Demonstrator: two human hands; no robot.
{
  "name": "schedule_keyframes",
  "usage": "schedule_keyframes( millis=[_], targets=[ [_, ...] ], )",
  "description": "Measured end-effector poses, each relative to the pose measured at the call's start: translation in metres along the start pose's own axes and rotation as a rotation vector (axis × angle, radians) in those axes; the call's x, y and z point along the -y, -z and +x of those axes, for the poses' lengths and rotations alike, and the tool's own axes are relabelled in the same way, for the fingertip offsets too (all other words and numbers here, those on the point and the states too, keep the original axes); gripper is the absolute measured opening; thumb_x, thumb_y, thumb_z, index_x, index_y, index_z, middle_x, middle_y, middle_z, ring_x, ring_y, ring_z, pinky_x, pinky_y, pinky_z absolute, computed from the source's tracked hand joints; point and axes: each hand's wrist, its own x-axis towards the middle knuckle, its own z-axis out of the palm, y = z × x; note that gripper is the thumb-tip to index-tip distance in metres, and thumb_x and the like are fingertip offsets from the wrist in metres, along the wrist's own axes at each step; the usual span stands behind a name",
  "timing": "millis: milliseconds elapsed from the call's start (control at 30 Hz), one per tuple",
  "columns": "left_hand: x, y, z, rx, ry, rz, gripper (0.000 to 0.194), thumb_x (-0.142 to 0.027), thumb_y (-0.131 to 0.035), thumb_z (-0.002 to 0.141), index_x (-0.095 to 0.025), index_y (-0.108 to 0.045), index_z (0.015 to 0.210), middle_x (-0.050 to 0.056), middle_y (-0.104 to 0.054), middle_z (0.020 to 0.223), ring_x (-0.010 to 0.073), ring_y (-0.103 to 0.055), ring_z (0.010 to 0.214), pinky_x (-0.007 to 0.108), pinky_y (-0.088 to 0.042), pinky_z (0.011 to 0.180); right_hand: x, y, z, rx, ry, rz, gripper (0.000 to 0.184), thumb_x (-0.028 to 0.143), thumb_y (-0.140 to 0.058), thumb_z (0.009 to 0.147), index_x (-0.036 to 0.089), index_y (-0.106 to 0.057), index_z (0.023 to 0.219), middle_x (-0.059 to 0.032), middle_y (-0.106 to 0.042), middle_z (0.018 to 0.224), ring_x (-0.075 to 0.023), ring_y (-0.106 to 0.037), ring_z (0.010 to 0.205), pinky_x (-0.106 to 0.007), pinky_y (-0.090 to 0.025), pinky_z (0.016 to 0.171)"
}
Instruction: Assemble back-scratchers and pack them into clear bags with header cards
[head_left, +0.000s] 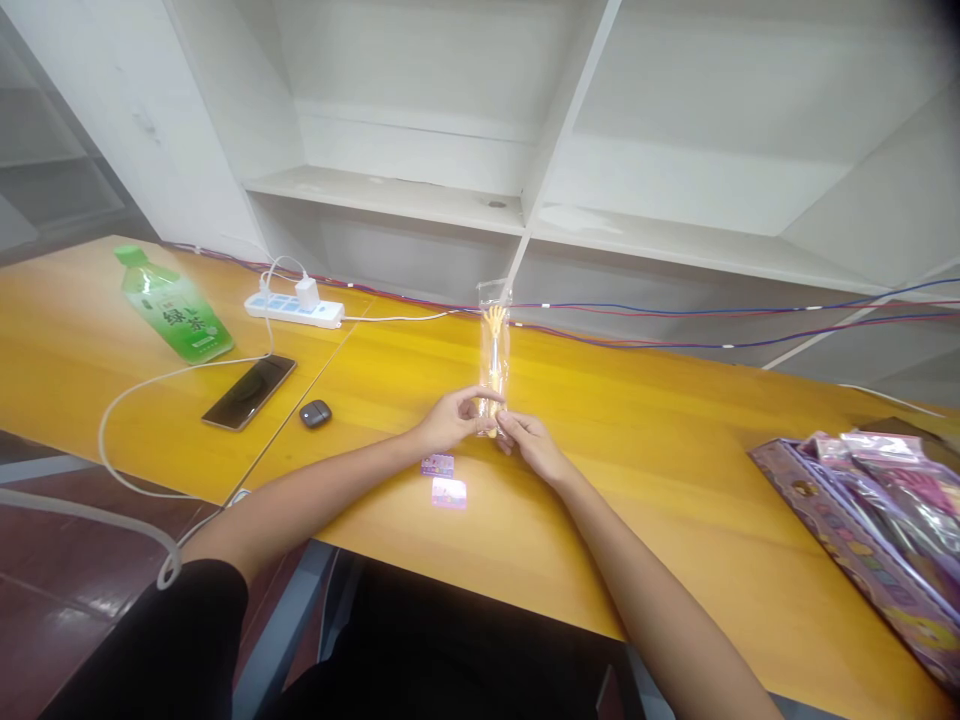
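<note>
A clear plastic sleeve (504, 350) stands out above my hands, with a yellow back scratcher (495, 322) inside it. The scratcher has a small hand-shaped head at the far end and a thin shaft. My left hand (448, 420) grips the lower part of the sleeve from the left, its index finger reaching across. From the right, my right hand (531, 440) pinches the bottom end with thumb and fingers. Just below my left hand, two small printed cards lie on the table, a purple card (438, 465) and a paler pink card (449, 493).
On the left are a green tea bottle (176, 310), a phone (250, 392), a white power strip (294, 308) and a small black case (315, 413). At the right edge sits a purple display box (832, 540) of packaged items. Cables (622, 310) run along the back beneath white shelves (390, 200).
</note>
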Motion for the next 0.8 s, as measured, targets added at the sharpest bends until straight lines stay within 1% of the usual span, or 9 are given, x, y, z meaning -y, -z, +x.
schedule_keyframes(
  millis=[100, 200, 333, 500, 600, 700, 800],
  targets=[
    [0.0, 0.0, -0.001, 0.001, -0.005, 0.011, 0.054, -0.05, -0.084, 0.082, -0.017, -0.07, 0.122, -0.004, -0.053, 0.071, 0.0115, -0.05, 0.066, 0.025, -0.039, 0.064, 0.002, 0.001, 0.0, 0.013, -0.011, -0.025, 0.061, 0.078, -0.058, 0.092, 0.023, -0.05, 0.067, 0.0025, -0.048, 0.058, -0.0149, -0.045, 0.058, -0.03, -0.037, 0.061],
    [-0.001, -0.001, -0.001, -0.002, -0.002, 0.003, 0.051, -0.05, -0.084, 0.083, -0.017, -0.069, 0.119, -0.004, -0.054, 0.071, 0.0105, -0.049, 0.065, 0.024, -0.038, 0.063, 0.007, 0.002, -0.002, 0.035, -0.012, -0.071, 0.061, 0.078, -0.057, 0.093, 0.022, -0.052, 0.069, 0.0025, -0.048, 0.059, -0.0143, -0.043, 0.058, -0.03, -0.035, 0.061],
    [-0.004, -0.004, -0.002, 0.009, 0.019, -0.092, 0.053, -0.051, -0.088, 0.078, -0.018, -0.067, 0.114, -0.002, -0.06, 0.08, 0.0098, -0.051, 0.067, 0.024, -0.041, 0.067, 0.012, 0.003, -0.003, 0.053, 0.0, -0.088, 0.062, 0.079, -0.055, 0.094, 0.022, -0.053, 0.07, 0.0027, -0.045, 0.06, -0.0142, -0.04, 0.06, -0.029, -0.033, 0.06],
    [-0.006, -0.005, -0.003, 0.021, 0.026, -0.161, 0.052, -0.052, -0.088, 0.077, -0.018, -0.067, 0.111, 0.0, -0.062, 0.085, 0.0098, -0.053, 0.068, 0.025, -0.044, 0.07, 0.013, 0.004, -0.004, 0.039, 0.016, -0.093, 0.063, 0.08, -0.056, 0.092, 0.022, -0.051, 0.068, 0.0025, -0.043, 0.061, -0.0139, -0.039, 0.06, -0.029, -0.032, 0.06],
    [-0.004, -0.004, -0.002, 0.021, 0.02, -0.142, 0.052, -0.052, -0.088, 0.078, -0.019, -0.067, 0.112, 0.0, -0.062, 0.084, 0.01, -0.053, 0.068, 0.025, -0.044, 0.07, 0.012, 0.004, -0.004, 0.028, 0.01, -0.102, 0.063, 0.079, -0.056, 0.093, 0.022, -0.052, 0.068, 0.0025, -0.044, 0.061, -0.0137, -0.039, 0.06, -0.029, -0.031, 0.06],
    [0.0, -0.003, -0.001, 0.021, 0.027, -0.092, 0.051, -0.052, -0.086, 0.08, -0.018, -0.066, 0.113, -0.001, -0.06, 0.078, 0.011, -0.054, 0.067, 0.025, -0.044, 0.068, 0.009, 0.005, -0.003, 0.021, -0.006, -0.117, 0.063, 0.078, -0.056, 0.093, 0.022, -0.052, 0.067, 0.0023, -0.045, 0.06, -0.0139, -0.041, 0.059, -0.03, -0.033, 0.06],
    [-0.001, -0.004, -0.003, 0.027, 0.005, -0.008, 0.045, -0.045, -0.083, 0.083, -0.018, -0.065, 0.114, -0.003, -0.057, 0.073, 0.0114, -0.053, 0.066, 0.024, -0.042, 0.066, 0.005, 0.007, -0.002, -0.05, -0.01, -0.116, 0.064, 0.081, -0.055, 0.092, 0.022, -0.053, 0.067, 0.0005, -0.05, 0.06, -0.016, -0.046, 0.061, -0.031, -0.037, 0.062]
  ],
)
